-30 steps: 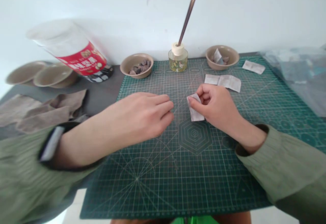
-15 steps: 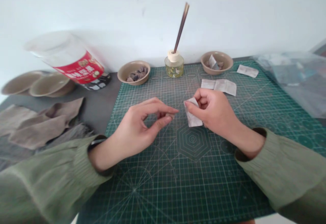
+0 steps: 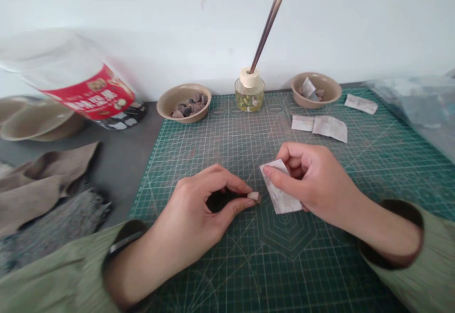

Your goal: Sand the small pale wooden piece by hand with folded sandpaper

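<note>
I am pinching a small stone [image 3: 254, 196] in my left hand [image 3: 202, 208] just beside the paper sachet [image 3: 280, 192], which my right hand [image 3: 313, 180] is gripping above the cutting mat [image 3: 220, 133], its mouth facing the stone.

The jar [image 3: 76, 85] at ten o'clock carries a red label with white characters, too blurred to read. The mat [image 3: 227, 265] shows only grid lines.
</note>
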Demonstrator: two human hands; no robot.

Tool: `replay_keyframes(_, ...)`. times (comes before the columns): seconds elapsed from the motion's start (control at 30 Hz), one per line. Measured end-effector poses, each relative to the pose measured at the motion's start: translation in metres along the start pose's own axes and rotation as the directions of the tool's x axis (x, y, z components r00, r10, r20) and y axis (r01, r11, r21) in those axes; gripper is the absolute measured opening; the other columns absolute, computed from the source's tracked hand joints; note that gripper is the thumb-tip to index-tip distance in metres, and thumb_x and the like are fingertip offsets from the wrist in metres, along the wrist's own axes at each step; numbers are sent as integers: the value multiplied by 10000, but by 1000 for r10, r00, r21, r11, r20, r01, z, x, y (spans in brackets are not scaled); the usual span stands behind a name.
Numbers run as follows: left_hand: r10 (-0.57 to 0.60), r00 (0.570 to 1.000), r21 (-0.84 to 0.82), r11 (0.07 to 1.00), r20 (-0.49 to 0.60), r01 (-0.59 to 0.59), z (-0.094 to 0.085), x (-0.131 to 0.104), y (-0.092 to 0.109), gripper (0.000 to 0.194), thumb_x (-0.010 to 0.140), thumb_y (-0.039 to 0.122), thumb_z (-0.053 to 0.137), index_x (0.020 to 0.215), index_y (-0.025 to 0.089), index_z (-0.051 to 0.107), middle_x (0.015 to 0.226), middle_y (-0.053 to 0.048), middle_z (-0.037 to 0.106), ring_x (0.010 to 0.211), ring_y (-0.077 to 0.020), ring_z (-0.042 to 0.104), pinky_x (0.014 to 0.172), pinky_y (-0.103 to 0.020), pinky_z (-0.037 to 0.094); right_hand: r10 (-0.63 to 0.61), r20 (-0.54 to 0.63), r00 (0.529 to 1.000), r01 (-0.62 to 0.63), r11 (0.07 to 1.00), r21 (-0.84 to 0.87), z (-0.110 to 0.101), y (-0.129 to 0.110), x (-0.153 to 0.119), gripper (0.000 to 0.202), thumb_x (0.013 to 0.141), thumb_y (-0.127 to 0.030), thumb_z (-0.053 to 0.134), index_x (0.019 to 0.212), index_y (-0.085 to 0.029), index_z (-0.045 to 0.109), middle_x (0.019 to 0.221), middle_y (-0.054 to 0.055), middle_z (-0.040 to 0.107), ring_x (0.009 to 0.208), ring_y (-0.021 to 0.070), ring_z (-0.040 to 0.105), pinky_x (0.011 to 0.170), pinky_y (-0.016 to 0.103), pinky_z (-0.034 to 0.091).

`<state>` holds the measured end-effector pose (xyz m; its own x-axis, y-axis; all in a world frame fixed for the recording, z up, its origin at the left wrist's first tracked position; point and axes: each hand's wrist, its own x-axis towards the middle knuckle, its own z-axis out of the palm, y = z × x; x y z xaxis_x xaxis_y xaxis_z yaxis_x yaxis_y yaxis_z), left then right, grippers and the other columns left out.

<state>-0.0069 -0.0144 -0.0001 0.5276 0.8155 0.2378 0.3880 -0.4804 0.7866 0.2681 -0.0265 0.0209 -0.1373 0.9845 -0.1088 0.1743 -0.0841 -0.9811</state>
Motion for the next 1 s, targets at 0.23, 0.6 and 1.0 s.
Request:
replay_keyframes(0.23,64,998,-5,998,22,-64,2,-4,-2,155,1097,159,964,1147,306,964,1095,10,956,989,-189,906,891,-297,737,10,8,1000,-10,997,-82,4,-8,-10,453,970,-314,1025,767,-282,621,588,-98,524,515,99,413,441,233,263)
replay_keyframes(0.6,61,998,3,998,-5,-61,4,-4,6,182,1059,131,939,1096,308,918,1015,21,913,890,-204,840,786,-314,701,17,45,999,-5,964,-267,13,-15,-18,316,988,-300,872,750,-296,664,524,-87,542,440,106,437,406,258,252)
replay_keyframes(1.0,35,999,-10,999,-22,-35,7,-4,1,153,1066,176,939,1089,327,922,1048,51,920,905,-178,858,800,-296,687,-35,52,998,51,942,-333,16,-11,-18,325,980,-256,847,744,-314,630,518,-111,484,420,105,397,401,293,217)
